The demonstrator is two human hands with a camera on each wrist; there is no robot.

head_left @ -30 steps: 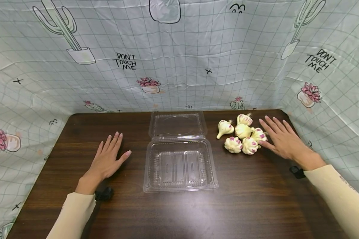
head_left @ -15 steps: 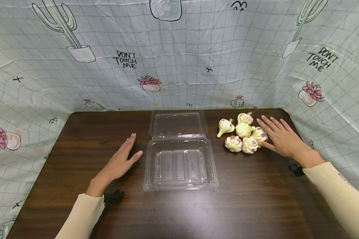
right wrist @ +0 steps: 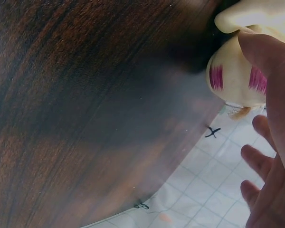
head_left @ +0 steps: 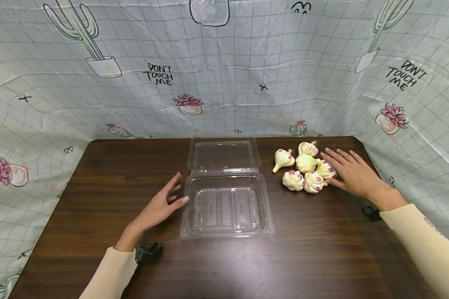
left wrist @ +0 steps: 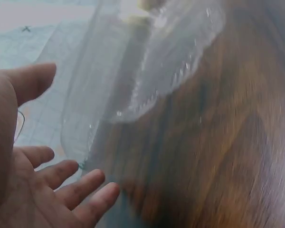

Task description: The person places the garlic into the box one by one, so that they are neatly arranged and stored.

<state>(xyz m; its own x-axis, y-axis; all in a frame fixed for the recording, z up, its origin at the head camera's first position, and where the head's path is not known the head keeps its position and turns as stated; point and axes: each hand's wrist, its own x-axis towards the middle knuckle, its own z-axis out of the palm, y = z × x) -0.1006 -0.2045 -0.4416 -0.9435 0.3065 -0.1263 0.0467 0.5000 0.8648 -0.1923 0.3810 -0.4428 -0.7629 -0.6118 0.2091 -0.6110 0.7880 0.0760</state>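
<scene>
In the head view a clear plastic clamshell box (head_left: 227, 236) lies opened flat on the dark table, its lid (head_left: 224, 154) folded back toward the wall. My left hand (head_left: 161, 209) is just left of the box, thumb tip at its left rim, fingers spread and holding nothing. Several garlic bulbs (head_left: 306, 163) with purple streaks are grouped right of the box. Beside the rightmost bulb (head_left: 326, 169) is my right hand (head_left: 353, 174), fingers extended and thumb against it. The right wrist view shows that bulb (right wrist: 232, 76) close to the thumb.
A wood-grain table (head_left: 224, 270) carries everything. A pale grid-patterned cloth (head_left: 224, 74) with cactus drawings hangs behind the table and along both sides. Each wrist wears a black strap, such as the left strap (head_left: 148, 252).
My left hand has moved right from the table's left part to the box's left rim, turning on its side. The right hand stays almost still beside the garlic.
</scene>
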